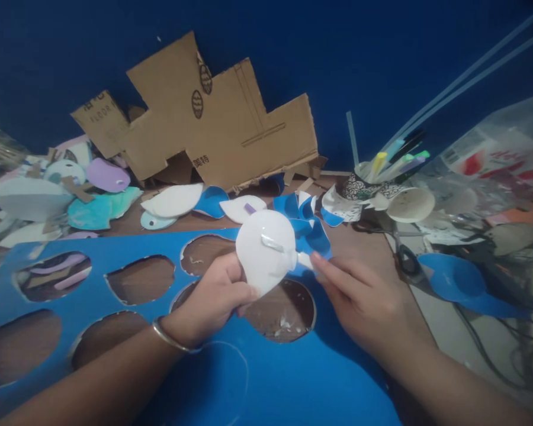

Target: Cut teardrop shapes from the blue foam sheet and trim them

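My left hand (220, 293) pinches the narrow end of a white teardrop-shaped cutout (260, 234) between thumb and fingers. A shiny, wet-looking streak (272, 243) crosses the cutout's face. At its right edge, my right hand (359, 290) grips a small white tube-like piece (305, 261) whose tip touches or nearly touches the cutout. The fingers hide most of that piece, so its exact kind is unclear. Both hands are above a blue board (337, 373) with several rounded holes cut through it.
Cut cardboard (231, 118) leans against the blue wall. Fish-shaped cutouts, one turquoise (91, 212) and one purple (108, 175), are piled at the left. A cup of markers (359, 184), a paper cup (411, 205), scissors (408, 260) and plastic bags (510, 148) crowd the right.
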Motion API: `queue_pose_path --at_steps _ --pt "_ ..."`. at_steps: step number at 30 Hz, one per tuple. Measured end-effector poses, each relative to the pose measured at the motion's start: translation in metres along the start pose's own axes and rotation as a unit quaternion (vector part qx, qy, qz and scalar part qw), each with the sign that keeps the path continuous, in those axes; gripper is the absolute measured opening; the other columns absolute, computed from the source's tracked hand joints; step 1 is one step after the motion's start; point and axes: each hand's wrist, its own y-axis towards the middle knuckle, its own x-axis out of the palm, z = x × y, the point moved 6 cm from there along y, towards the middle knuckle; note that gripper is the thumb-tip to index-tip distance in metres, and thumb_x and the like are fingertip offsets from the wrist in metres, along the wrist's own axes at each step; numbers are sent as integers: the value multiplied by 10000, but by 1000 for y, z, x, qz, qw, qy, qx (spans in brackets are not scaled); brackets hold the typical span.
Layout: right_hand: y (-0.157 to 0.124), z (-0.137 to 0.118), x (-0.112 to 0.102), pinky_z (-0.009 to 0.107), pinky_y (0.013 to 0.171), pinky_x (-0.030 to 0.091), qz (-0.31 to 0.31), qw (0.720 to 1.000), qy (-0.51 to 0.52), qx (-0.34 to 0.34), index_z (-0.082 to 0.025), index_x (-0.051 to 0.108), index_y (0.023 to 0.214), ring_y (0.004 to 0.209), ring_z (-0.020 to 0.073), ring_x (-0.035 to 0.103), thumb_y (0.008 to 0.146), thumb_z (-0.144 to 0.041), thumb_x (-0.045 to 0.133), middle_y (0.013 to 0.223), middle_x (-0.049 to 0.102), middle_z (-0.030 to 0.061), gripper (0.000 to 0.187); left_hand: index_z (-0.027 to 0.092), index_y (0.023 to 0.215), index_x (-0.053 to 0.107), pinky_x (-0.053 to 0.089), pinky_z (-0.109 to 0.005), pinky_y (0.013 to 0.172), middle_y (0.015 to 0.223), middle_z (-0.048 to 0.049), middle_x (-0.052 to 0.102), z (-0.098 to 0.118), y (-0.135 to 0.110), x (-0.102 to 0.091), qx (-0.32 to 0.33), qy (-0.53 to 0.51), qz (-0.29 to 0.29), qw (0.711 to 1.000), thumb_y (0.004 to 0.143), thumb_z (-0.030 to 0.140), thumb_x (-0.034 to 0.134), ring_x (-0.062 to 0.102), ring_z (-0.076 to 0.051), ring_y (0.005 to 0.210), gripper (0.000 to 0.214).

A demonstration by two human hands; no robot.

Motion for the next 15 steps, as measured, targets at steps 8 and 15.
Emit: queue_pose_path --at_steps 8,15 --pt "-6 5 3 241 611 485 21 999 23 11 -204 659 1107 704 132 617 847 -108 545 834 676 45 299 128 658 564 208 -158 330 451 43 501 -2 -3 -3 3 -15 13 1000 602 100 542 333 -27 346 67" --pt "-7 7 6 231 623 493 -3 999 30 14 -202 654 1121 723 134 628 843 -90 542 844 670 46 320 124 708 549 213 -162 339 468 46 503 -3 -3 -3 8 -31 15 999 607 98 546 322 -22 342 104"
